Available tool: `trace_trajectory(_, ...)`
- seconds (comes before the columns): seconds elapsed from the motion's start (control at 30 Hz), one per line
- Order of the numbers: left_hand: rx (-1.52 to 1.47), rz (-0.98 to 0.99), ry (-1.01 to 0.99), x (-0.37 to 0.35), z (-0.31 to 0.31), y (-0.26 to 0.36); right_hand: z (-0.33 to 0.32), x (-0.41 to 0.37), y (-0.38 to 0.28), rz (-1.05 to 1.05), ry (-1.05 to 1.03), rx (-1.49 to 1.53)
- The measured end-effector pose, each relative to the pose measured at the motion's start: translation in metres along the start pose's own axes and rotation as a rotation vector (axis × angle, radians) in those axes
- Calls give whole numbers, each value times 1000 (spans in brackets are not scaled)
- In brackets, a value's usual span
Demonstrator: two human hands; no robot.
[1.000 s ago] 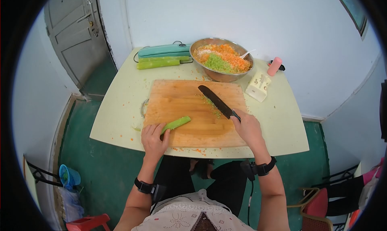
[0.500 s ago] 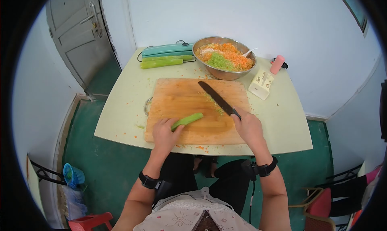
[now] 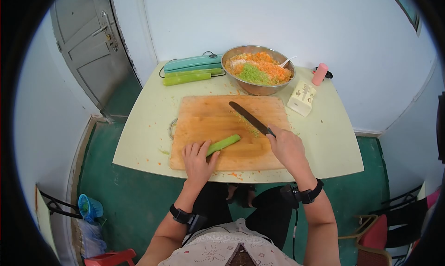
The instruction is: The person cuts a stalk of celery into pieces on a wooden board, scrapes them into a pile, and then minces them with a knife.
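The cutting board [image 3: 208, 120] is smooth wood with a soft sheen; the bowl [image 3: 251, 88], shiny metal. The counter [image 3: 143, 141] looks smooth and pale, the basket [image 3: 95, 209] plastic, the shirt [image 3: 213, 252] matt cloth.

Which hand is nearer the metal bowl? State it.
Right. The right hand, on the knife, is below and slightly right of the bowl; the left hand, on the stalk, is farther, down-left.

Bright, even light, source unseen; shadows soft. Dull sheen on door [image 3: 95, 52], 10 o'clock. Black lens border, corners darkest; wide-angle bowing toward 8 o'clock.
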State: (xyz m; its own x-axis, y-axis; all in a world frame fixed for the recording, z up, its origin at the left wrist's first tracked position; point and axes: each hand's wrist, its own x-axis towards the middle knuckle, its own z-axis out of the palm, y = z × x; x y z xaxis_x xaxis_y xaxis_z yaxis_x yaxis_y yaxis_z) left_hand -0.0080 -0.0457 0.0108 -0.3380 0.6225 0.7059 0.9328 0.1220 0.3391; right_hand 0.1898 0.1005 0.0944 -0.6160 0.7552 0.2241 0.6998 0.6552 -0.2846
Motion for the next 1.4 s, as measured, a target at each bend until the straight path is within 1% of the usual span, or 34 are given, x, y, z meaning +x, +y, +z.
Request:
trace_trajectory(0.23, -23, 28, 48, -2, 2, -4, -5, 1, -5, 32, -1, -22)
trace_trajectory(0.33, -18, 30, 62, -3, 4, -5, -1, 3, -2, 33, -41, -51)
trace_trajectory(0.43, -15, 27, 70, -4, 5, -5, -5, 1, -7, 21, -9, -21)
trace_trajectory(0.53, -15, 24, 70, -3, 5, -4, 1, 0, -6, -39, -8, -29)
trace_trajectory(0.63, -17, 23, 68, -4, 4, -5, 0, 1, -6, -28, -23, -49)
trace_trajectory(0.73, -33, 14, 61, -5, 6, -4, 3, 1, -10, -100, 41, 16)
trace_trajectory(0.83, -40, 18, 55, -4, 5, -5, 9, 6, -13, -140, -1, -10)
trace_trajectory(0.93, -44, 37, 59, -3, 4, -5, 4, 8, -12, -63, -85, -36)
trace_trajectory(1.03, -73, 36, 63, -3, 4, -5, 10, 2, 11, -59, 10, 158)
trace_trajectory(1.13, -79, 22, 52, -3, 5, -5, 20, -10, 27, 108, 9, 520)
trace_trajectory(1.23, -81, 13, 41, -3, 4, -4, 39, -24, 38, 268, -40, 745)
trace_trajectory(1.33, -80, 16, 41, -3, 4, -3, 39, -32, 34, 313, -1, 778)
trace_trajectory(1.4, -69, 24, 43, -4, 4, -4, 34, -31, 31, 251, 37, 713)
